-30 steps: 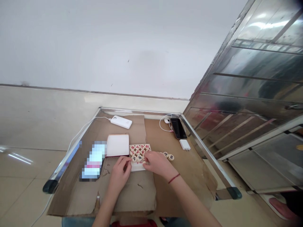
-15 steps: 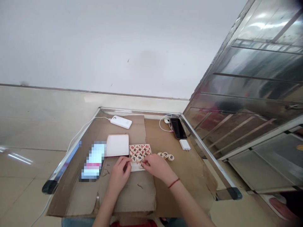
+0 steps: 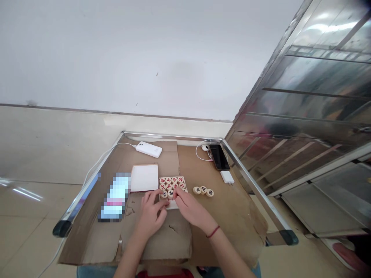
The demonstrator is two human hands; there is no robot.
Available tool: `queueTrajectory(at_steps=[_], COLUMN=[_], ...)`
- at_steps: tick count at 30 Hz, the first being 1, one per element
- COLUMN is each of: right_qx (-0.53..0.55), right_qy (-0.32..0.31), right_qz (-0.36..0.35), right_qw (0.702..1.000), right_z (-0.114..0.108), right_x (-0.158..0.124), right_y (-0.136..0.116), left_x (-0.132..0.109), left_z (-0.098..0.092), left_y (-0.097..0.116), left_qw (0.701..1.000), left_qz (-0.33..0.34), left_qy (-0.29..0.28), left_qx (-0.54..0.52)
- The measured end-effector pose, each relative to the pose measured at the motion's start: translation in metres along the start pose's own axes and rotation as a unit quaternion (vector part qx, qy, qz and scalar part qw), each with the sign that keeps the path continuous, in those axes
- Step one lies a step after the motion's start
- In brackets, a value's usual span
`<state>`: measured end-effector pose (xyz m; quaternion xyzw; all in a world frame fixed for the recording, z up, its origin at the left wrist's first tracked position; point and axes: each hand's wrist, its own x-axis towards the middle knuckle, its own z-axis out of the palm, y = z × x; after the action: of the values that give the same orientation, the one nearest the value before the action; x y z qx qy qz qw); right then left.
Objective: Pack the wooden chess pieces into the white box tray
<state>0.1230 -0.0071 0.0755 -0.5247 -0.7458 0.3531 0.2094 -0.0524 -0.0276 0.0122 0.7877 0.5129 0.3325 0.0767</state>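
A small white box [image 3: 173,205] holds several round wooden chess pieces [image 3: 171,182] with red and black characters. My left hand [image 3: 152,214] rests at the box's near left corner, fingers curled against its edge. My right hand [image 3: 191,208] lies over the near right part of the box, fingertips pinched on a piece in the front row. Three loose pieces [image 3: 203,190] lie in a row on the cardboard just right of the box. The box's white lid [image 3: 144,178] lies open side up to the left.
Cardboard [image 3: 237,208] covers a metal-framed table [image 3: 246,175]. A white power bank [image 3: 148,149] with cable sits at the back, a black phone [image 3: 219,156] and white charger [image 3: 226,177] at the back right. A blurred-out packet [image 3: 115,197] lies left. Steel shelving [image 3: 313,116] stands right.
My right hand has slid left and nearer over the box, uncovering the third loose piece. My left hand has shifted slightly right along the box edge.
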Motion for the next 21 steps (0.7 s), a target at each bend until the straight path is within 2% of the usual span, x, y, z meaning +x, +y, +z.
queueTrajectory(at_steps=[2,8,13,21], right_qx=[0.003,0.028,0.017,0.034], right_qy=[0.009,0.094,0.112,0.128], right_qz=[-0.028,-0.085,-0.092,-0.12], right_qw=[1.0,0.992,0.989,0.984], right_z=[0.003,0.029,0.045,0.048], right_x=[-0.001,0.0,-0.002,-0.009], right_y=[0.002,0.003,0.004,0.011], left_x=[0.0,0.001,0.001,0.002], left_z=[0.001,0.001,0.001,0.002], left_y=[-0.001,-0.008,-0.01,-0.011], left_qw=[1.0,0.994,0.991,0.989], left_qz=[-0.01,-0.048,-0.065,-0.06], left_qy=[0.019,0.079,0.071,0.068], left_qx=[-0.002,-0.051,-0.091,-0.114])
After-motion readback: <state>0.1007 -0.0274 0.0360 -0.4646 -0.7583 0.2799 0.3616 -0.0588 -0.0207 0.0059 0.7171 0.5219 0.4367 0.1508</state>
